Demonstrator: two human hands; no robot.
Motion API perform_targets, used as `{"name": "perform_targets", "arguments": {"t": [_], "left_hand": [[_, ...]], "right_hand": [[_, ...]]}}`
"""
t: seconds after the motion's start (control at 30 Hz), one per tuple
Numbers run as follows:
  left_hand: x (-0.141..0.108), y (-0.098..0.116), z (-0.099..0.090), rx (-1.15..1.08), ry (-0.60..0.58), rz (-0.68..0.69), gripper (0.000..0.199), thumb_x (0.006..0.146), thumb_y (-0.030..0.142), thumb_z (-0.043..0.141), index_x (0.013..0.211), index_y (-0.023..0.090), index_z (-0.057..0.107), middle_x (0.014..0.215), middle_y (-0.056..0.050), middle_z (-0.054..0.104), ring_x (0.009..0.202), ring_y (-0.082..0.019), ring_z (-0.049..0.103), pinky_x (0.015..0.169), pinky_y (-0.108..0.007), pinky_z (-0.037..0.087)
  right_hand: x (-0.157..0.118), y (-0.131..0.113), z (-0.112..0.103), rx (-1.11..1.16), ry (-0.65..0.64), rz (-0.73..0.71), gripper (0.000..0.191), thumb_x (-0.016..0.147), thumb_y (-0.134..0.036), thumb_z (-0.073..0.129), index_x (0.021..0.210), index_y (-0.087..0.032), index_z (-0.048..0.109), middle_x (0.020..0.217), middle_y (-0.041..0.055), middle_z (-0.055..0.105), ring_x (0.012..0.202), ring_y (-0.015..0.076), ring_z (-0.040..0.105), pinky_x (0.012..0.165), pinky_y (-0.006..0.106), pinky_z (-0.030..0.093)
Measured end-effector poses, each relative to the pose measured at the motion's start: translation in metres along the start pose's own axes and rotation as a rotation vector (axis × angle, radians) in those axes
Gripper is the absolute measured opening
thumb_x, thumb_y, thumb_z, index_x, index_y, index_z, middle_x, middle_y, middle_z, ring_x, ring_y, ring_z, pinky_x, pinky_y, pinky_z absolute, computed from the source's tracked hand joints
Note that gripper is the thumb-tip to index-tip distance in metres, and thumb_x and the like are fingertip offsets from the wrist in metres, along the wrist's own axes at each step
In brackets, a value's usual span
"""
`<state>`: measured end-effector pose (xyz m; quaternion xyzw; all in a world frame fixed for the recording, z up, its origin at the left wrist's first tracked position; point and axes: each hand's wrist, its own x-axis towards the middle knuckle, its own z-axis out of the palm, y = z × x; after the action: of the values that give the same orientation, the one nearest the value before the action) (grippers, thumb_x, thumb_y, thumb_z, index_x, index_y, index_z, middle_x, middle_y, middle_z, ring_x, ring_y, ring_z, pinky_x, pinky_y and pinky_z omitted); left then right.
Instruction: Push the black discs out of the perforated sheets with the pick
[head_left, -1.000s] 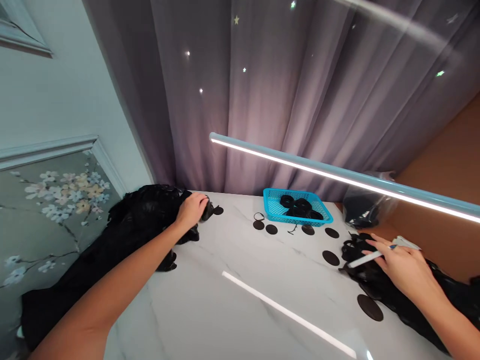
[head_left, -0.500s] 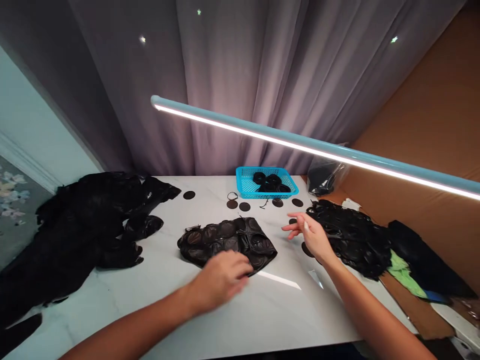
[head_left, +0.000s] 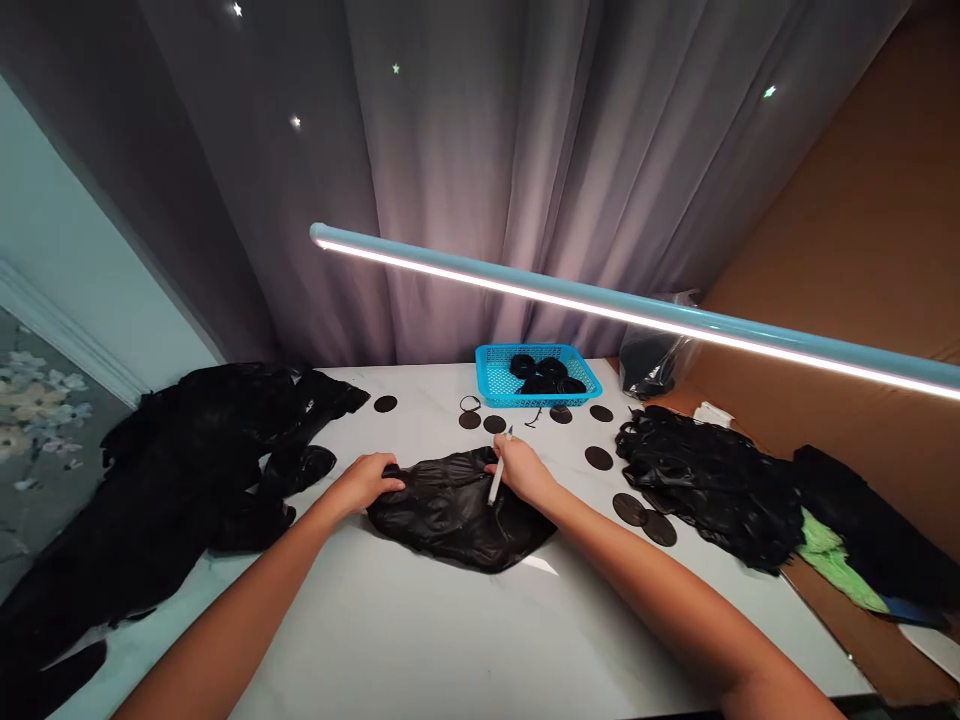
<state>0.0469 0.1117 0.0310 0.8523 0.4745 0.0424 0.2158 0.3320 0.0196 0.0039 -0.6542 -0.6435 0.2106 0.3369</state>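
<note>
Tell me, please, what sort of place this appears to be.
It looks like a small indoor workspace, possibly in a home: black fabric-like pieces and dark discs lie on a white table, a lit tube lamp stretches above it, and a purplish curtain hangs behind.

Starry curtains [head_left: 442, 170] and floral wall panel [head_left: 46, 425] suggest a home.

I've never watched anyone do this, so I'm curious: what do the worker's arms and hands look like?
The left hand and right hand are ungloved human hands. The left forearm and right forearm show no sleeves, watch or bracelet. Any rings are too small to tell.
</note>
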Motion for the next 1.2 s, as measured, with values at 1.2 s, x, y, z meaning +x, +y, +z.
{"name": "perform_targets", "arguments": {"t": [1.2], "left_hand": [[-0.052, 0.003, 0.009, 0.138, 0.147, 0.381, 0.033, 0.1, 0.038, 0.039, 0.116, 0.024, 0.064, 0.122, -0.006, 0.061, 0.111, -0.023, 0.057, 0.094, -0.037, 0.046]], "right_hand": [[-0.12, 0.01, -0.014, -0.344, -0.166, -0.351, 0.015, 0.078, -0.005, 0.053, 0.084, -0.018, 0.055, 0.084, 0.0062, 0.062, 0.078, 0.0206, 0.052, 0.067, 0.03, 0.037]]}}
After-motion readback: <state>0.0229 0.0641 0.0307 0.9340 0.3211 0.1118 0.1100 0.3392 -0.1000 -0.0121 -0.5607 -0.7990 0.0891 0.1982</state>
